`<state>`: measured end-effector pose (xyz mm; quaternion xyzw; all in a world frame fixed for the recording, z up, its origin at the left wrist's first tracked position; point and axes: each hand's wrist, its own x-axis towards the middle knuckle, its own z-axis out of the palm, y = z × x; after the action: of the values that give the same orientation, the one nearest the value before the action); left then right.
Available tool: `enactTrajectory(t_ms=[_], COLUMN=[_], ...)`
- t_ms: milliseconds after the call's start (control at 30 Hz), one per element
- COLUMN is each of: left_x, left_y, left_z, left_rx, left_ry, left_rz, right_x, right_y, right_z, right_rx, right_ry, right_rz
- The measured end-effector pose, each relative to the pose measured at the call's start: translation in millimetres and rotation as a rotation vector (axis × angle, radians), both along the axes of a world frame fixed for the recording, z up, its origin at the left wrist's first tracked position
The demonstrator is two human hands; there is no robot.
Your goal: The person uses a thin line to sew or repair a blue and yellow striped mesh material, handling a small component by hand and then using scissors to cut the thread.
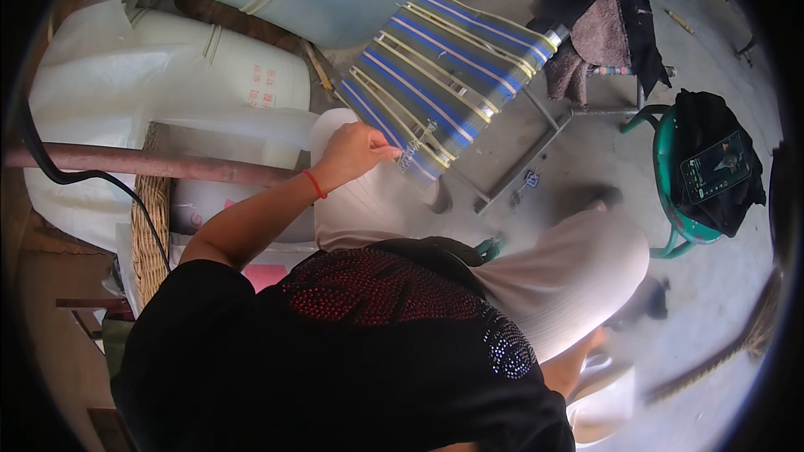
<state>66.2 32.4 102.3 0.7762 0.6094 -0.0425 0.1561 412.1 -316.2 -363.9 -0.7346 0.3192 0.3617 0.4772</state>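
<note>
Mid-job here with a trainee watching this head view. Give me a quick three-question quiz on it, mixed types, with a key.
1. Which hand is at the near, frayed edge of the striped seat? A: left. B: right.
2. True or false: the phone lies on the black cloth that covers part of the green stool.
3. Fill in the colour: the band around the wrist is ____.

Key
1. A, the left hand.
2. True.
3. Red.

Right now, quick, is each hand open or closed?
Left hand: pinched closed at the striped webbing; can't tell if gripping it.
Right hand: hidden behind the right leg; can't tell.
</note>
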Motion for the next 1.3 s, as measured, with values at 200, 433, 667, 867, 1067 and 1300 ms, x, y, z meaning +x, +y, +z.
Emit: enactTrajectory(t_ms=[200, 433, 667, 867, 1067, 1300], left_x=[-18.4, -16.5, -21.3, -26.0, -57.2, -53.1], left_y=[-2.8, -11.3, -15.4, -5.7, -10.2, -6.2], left_z=[-37.2, -44.3, -20.0, -17.4, -19.8, -17.4], left_rx=[-0.187, -0.308, -0.474, -0.642, -0.588, -0.575], left_ry=[-0.122, -0.471, -0.733, -0.722, -0.685, -0.694], left_rz=[0.181, 0.278, 0.457, 0.385, 0.278, 0.152], right_x=[-13.0, 20.6, 4.3, -4.7, -28.5, -3.5], right_y=[10.6, 26.2, 17.7, -12.4, 21.0, 35.8], right_z=[-4.2, -7.2, -4.4, 31.6, 190.8, 353.9], right_rx=[0.017, 0.047, 0.072, 0.132, 0.137, 0.441], right_ry=[0.028, 0.015, 0.031, 0.016, -0.476, -1.069], right_rz=[0.038, 0.038, 0.048, 0.058, 0.419, 0.731])
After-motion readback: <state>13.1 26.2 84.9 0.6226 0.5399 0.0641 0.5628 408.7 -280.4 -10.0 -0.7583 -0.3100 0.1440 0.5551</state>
